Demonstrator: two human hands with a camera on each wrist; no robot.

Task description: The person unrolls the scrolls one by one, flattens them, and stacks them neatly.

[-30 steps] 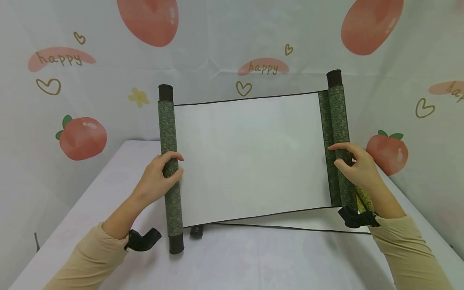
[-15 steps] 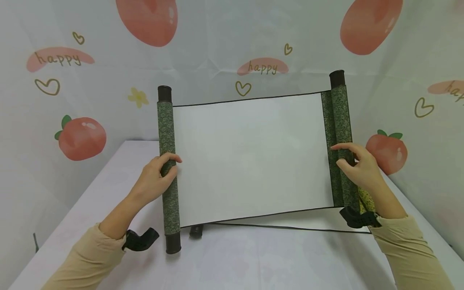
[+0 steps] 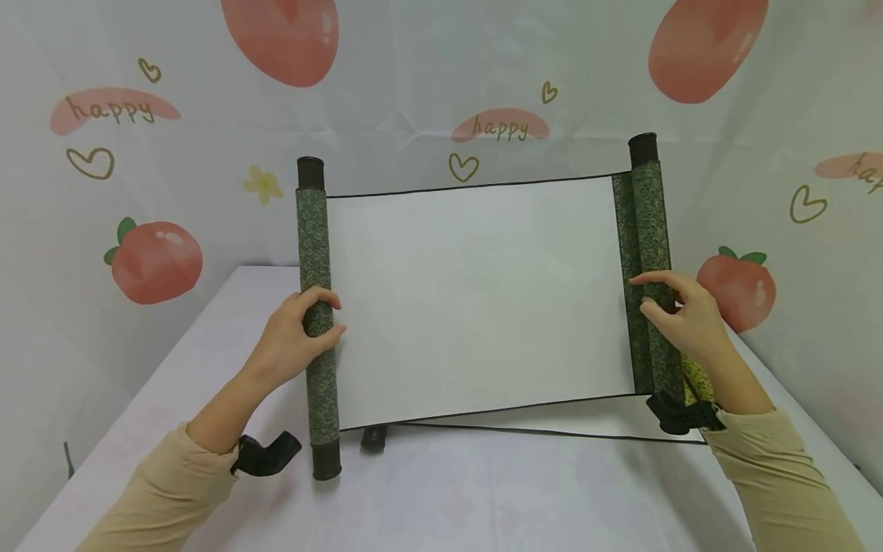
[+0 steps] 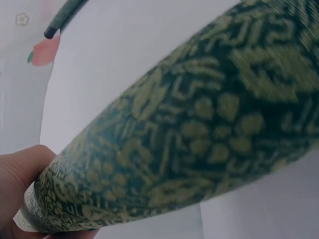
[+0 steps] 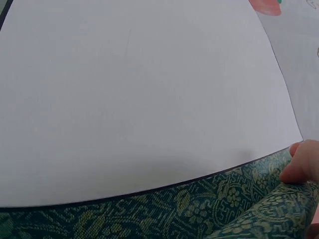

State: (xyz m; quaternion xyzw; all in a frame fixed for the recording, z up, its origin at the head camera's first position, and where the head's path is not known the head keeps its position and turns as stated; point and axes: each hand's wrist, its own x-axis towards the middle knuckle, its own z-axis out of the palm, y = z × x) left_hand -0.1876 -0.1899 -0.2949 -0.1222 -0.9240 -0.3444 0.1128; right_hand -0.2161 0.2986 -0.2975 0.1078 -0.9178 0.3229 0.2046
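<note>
Between my two hands a blank white hanging scroll (image 3: pixel 476 299) is held up, tilted slightly higher on the right. Its ends are wrapped in patterned green brocade with black end caps. My left hand (image 3: pixel 293 330) grips the left roll (image 3: pixel 316 253), thumb and fingers curled round its middle. On the right, my right hand (image 3: pixel 690 310) holds the right roll (image 3: pixel 650 222) the same way, with a flat green strip (image 3: pixel 624 230) showing beside it. The left wrist view has the brocade roll (image 4: pixel 199 129) close up; in the right wrist view the thumb (image 5: pixel 299 167) presses the green edge.
A second white sheet with a black edge (image 3: pixel 552 425) lies on the white table (image 3: pixel 441 498) behind the scroll. A black rod end (image 3: pixel 373 439) pokes out below it. Something yellow patterned (image 3: pixel 698 379) shows by the right wrist. A printed cloth (image 3: pixel 393 92) hangs behind.
My left hand has drawn the left roll slightly left, and the right roll has shifted a little to the right, so the white sheet looks slightly wider. Both hands keep their grip.
</note>
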